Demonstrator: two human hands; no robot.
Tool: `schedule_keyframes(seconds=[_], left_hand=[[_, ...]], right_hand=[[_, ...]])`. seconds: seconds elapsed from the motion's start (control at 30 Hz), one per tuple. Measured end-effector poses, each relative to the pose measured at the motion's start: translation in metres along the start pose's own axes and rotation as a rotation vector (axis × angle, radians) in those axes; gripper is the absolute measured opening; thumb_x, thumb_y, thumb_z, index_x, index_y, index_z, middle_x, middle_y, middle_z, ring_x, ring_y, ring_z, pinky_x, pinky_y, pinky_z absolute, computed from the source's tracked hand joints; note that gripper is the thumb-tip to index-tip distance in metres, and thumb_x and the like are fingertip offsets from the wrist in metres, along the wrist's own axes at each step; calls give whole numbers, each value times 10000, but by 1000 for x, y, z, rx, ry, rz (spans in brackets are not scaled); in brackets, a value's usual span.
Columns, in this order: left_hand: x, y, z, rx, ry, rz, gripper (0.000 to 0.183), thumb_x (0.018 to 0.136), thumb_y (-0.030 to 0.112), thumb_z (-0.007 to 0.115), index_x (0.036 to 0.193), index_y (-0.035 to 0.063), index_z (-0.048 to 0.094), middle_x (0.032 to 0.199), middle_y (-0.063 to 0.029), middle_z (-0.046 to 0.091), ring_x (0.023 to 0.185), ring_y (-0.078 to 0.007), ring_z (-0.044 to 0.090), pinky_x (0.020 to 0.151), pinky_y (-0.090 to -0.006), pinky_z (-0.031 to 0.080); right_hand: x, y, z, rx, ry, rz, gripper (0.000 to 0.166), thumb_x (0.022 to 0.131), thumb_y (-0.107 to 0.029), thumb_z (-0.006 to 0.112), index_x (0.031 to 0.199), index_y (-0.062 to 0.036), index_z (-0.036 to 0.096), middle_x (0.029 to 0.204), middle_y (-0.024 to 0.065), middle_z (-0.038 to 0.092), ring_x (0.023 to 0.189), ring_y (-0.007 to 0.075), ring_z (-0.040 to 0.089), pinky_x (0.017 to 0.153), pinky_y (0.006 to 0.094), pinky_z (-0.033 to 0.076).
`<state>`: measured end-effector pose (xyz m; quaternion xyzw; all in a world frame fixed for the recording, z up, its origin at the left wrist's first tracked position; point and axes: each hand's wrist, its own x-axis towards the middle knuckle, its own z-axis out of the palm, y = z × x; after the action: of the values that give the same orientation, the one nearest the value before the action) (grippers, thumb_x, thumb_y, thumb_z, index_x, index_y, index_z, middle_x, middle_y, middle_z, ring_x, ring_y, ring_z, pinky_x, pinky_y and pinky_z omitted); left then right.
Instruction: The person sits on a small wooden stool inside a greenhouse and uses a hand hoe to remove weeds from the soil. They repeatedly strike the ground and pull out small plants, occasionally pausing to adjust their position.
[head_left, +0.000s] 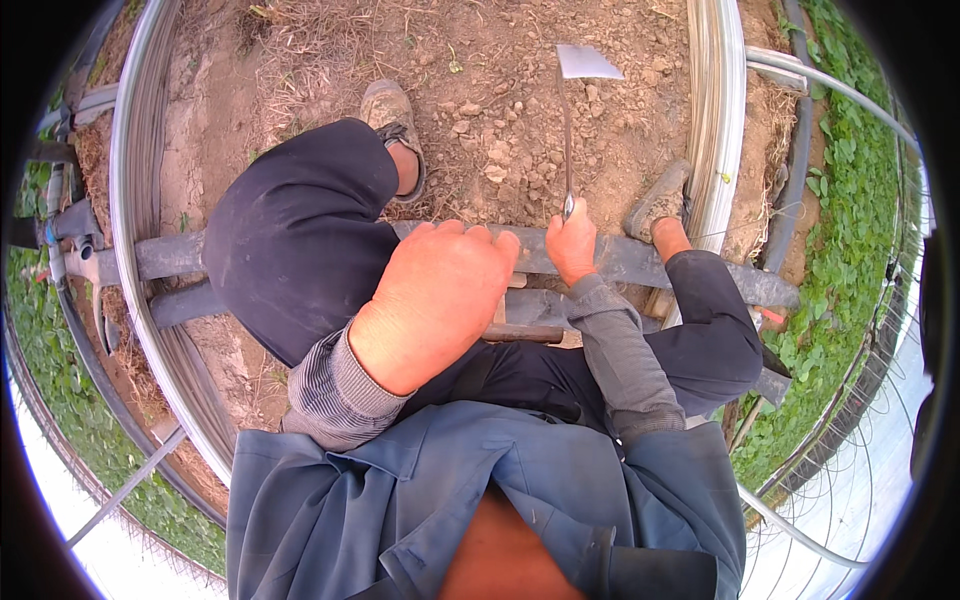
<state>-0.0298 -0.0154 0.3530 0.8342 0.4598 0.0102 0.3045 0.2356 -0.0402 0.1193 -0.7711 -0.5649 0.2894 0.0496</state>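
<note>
A hand hoe with a thin bent metal neck and a flat pale blade (589, 62) extends forward over loose, cloddy soil (491, 142). Its grip end is in my right hand (571, 240), which is closed around it between my knees; the blade is above the ground, though how far cannot be told. My left hand (442, 300) is raised nearer the camera, back side up, with its fingers curled under. The palm is hidden, so whether it holds anything does not show. Below the hands lies a short brown rod (523, 333).
A dark pipe (630, 259) crosses under my legs. Long pale metal rails (124, 150) flank the soil strip on both sides. My shoes (390, 112) rest on the ground within it. Green leafy plants (847, 202) grow beyond, and a thin metal bar (840, 86) curves at upper right.
</note>
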Motion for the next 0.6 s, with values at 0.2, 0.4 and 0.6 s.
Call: schedule_keyframes(seconds=[0.2,0.4,0.6], left_hand=[[-3,1,8,47,-35,8,287,819,175,745,1044,58,611,853,-98,660,867,-292,667,759,-410,530],[-3,2,13,46,-91,43,254,820,167,729,1021,62,614,835,-97,662,863,-290,671,752,-410,528],[-6,-3,20,43,-21,35,243,818,163,723,1006,59,609,830,-92,656,841,-285,670,733,-411,526]], right_hand=[[-1,26,-4,-210,-223,4,234,888,-149,648,1049,-7,556,940,277,689,951,487,659,818,566,512],[8,-40,5,140,134,-123,229,883,-123,645,1072,-23,563,883,267,680,872,480,664,760,556,516],[38,-40,22,-226,-181,-118,255,891,-170,677,1061,-5,583,944,270,696,938,474,672,806,561,525]])
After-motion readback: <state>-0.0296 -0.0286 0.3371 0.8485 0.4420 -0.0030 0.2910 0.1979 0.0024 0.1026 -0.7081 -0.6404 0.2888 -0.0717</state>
